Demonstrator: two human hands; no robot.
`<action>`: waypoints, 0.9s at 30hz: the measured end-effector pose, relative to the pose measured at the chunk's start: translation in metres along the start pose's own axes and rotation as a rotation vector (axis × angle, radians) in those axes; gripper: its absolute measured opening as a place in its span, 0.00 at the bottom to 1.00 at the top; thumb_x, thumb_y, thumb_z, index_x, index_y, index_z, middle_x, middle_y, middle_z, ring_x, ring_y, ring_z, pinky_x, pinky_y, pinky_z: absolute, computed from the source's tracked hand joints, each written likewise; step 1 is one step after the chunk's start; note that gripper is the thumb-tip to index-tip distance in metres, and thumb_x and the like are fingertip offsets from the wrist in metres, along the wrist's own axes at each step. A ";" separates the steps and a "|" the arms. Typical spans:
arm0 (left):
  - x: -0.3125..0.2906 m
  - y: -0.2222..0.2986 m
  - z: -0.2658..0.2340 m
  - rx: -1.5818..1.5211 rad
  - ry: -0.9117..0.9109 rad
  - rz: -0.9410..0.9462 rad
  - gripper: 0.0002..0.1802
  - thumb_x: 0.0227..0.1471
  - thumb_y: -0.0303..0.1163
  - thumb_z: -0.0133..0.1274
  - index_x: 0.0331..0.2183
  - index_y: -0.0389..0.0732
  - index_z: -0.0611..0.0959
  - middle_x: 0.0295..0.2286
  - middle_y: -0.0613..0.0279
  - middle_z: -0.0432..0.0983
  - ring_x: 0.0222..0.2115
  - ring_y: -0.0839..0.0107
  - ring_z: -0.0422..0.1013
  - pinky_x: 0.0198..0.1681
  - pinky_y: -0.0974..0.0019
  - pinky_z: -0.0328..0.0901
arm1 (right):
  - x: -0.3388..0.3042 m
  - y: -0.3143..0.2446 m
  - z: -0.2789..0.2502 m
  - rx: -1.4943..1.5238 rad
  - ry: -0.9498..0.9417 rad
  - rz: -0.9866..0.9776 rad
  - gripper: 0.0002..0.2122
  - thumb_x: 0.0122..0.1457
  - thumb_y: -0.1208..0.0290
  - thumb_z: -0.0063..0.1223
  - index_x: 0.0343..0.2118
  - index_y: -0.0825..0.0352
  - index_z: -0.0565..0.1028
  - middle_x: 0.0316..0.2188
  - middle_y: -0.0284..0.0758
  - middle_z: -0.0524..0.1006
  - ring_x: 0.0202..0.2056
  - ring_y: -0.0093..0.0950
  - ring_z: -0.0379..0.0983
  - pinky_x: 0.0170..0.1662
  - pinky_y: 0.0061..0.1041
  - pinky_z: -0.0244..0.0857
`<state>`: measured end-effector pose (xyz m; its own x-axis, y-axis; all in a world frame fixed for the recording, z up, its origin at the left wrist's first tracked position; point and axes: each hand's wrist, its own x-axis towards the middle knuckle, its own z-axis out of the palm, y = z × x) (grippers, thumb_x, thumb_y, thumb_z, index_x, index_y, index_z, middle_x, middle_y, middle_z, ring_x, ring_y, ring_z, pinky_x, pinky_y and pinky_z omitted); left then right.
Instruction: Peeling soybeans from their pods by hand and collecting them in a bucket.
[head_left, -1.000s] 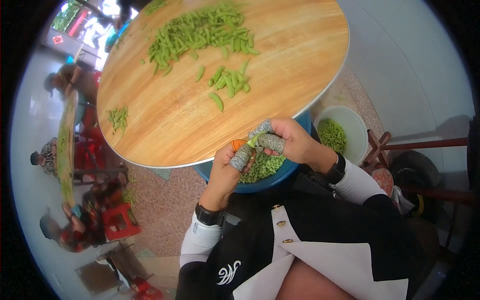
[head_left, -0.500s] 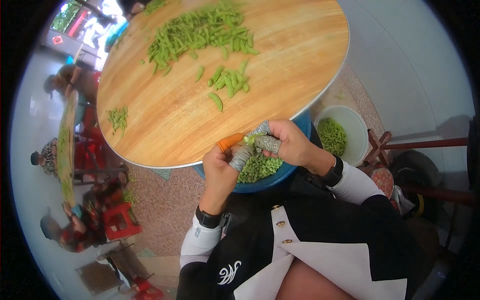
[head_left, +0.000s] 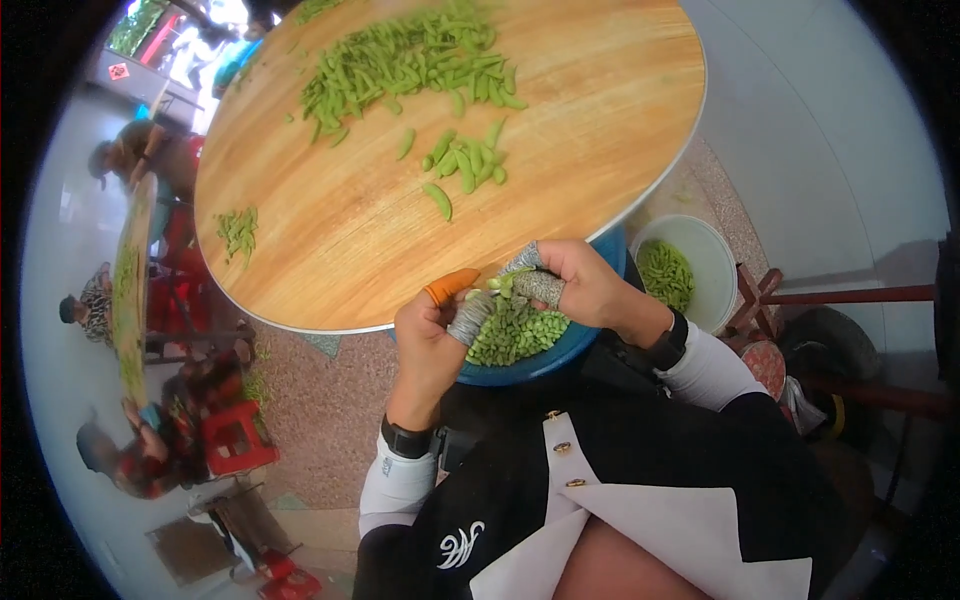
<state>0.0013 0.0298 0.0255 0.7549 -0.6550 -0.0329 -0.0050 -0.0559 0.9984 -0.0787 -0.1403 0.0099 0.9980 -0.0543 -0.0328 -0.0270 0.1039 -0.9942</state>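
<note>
Over the rim of a blue basin [head_left: 600, 340], both my hands are pinched on a green soybean pod [head_left: 503, 286]. My left hand [head_left: 432, 335] has an orange finger cot on the index finger and grey tape round the thumb; its fingertips press on the pod's left end. Grey-speckled tape wraps the thumb and index finger of my right hand [head_left: 585, 285], which grips the right end. Shelled green beans [head_left: 515, 335] lie heaped in the basin below. On the round wooden table [head_left: 330, 270] ahead sit a small group of pods [head_left: 465, 162] and a larger pile [head_left: 410, 65].
A white bucket [head_left: 715, 270] with green pods or shells stands on the floor at right, beside a reddish metal frame [head_left: 760, 300]. At left, several people sit around another table [head_left: 130, 290] with red stools [head_left: 238, 438]. Small scraps [head_left: 237, 232] lie on my table's left side.
My left hand has drawn slightly left and down, away from the right one, showing more of the beans in the basin. My right hand stays nearly in place.
</note>
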 end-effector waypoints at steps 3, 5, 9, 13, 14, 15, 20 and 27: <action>-0.001 -0.009 0.000 0.375 0.014 0.188 0.12 0.39 0.25 0.57 0.31 0.33 0.77 0.22 0.61 0.74 0.23 0.79 0.68 0.26 0.76 0.63 | -0.002 -0.005 0.004 0.106 -0.031 0.090 0.05 0.52 0.76 0.47 0.32 0.68 0.72 0.22 0.27 0.71 0.25 0.13 0.64 0.28 0.15 0.59; 0.001 -0.014 0.001 0.328 0.041 0.162 0.12 0.38 0.24 0.56 0.31 0.34 0.77 0.21 0.59 0.73 0.22 0.77 0.68 0.25 0.75 0.63 | -0.003 -0.009 0.006 0.170 -0.013 0.107 0.05 0.52 0.77 0.46 0.33 0.68 0.72 0.21 0.26 0.70 0.22 0.12 0.62 0.25 0.14 0.57; 0.000 -0.008 0.002 0.490 -0.001 0.185 0.09 0.43 0.21 0.53 0.32 0.31 0.76 0.28 0.61 0.75 0.28 0.76 0.70 0.33 0.74 0.66 | -0.005 -0.009 0.004 0.223 -0.007 0.161 0.05 0.52 0.77 0.46 0.32 0.68 0.72 0.21 0.26 0.70 0.22 0.12 0.62 0.24 0.13 0.57; 0.002 0.003 0.007 0.672 -0.017 0.305 0.10 0.43 0.21 0.54 0.32 0.30 0.75 0.27 0.59 0.75 0.27 0.76 0.71 0.32 0.75 0.66 | -0.005 -0.009 0.003 0.103 0.016 0.075 0.05 0.52 0.77 0.46 0.32 0.70 0.71 0.20 0.27 0.70 0.23 0.14 0.64 0.25 0.16 0.58; 0.001 -0.002 0.007 0.607 -0.011 0.289 0.09 0.43 0.21 0.53 0.32 0.30 0.75 0.26 0.60 0.75 0.26 0.76 0.71 0.31 0.75 0.66 | -0.005 -0.009 0.004 0.018 0.029 0.007 0.06 0.52 0.77 0.45 0.32 0.71 0.71 0.19 0.27 0.70 0.23 0.15 0.64 0.25 0.17 0.59; 0.001 -0.007 0.006 0.542 -0.004 0.273 0.09 0.43 0.21 0.53 0.32 0.30 0.75 0.26 0.60 0.75 0.26 0.76 0.71 0.31 0.75 0.66 | -0.004 -0.006 0.005 0.018 0.028 0.007 0.06 0.52 0.77 0.45 0.32 0.71 0.71 0.19 0.27 0.70 0.23 0.15 0.64 0.25 0.17 0.59; 0.005 -0.022 0.003 0.133 -0.008 0.059 0.13 0.38 0.20 0.56 0.32 0.32 0.76 0.26 0.61 0.75 0.25 0.77 0.70 0.28 0.74 0.64 | 0.002 0.010 0.008 -0.156 0.094 -0.110 0.05 0.54 0.75 0.45 0.32 0.68 0.71 0.19 0.27 0.69 0.19 0.13 0.61 0.21 0.12 0.56; 0.009 -0.015 0.005 -0.129 -0.042 0.000 0.11 0.41 0.17 0.53 0.33 0.31 0.75 0.29 0.58 0.73 0.27 0.75 0.70 0.31 0.75 0.66 | 0.005 0.016 0.015 0.320 0.062 0.133 0.06 0.51 0.81 0.39 0.31 0.68 0.70 0.17 0.28 0.68 0.18 0.15 0.62 0.20 0.12 0.55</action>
<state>0.0050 0.0211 0.0104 0.7269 -0.6860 -0.0318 0.0813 0.0400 0.9959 -0.0728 -0.1240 -0.0047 0.9812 -0.0788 -0.1759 -0.1275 0.4193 -0.8989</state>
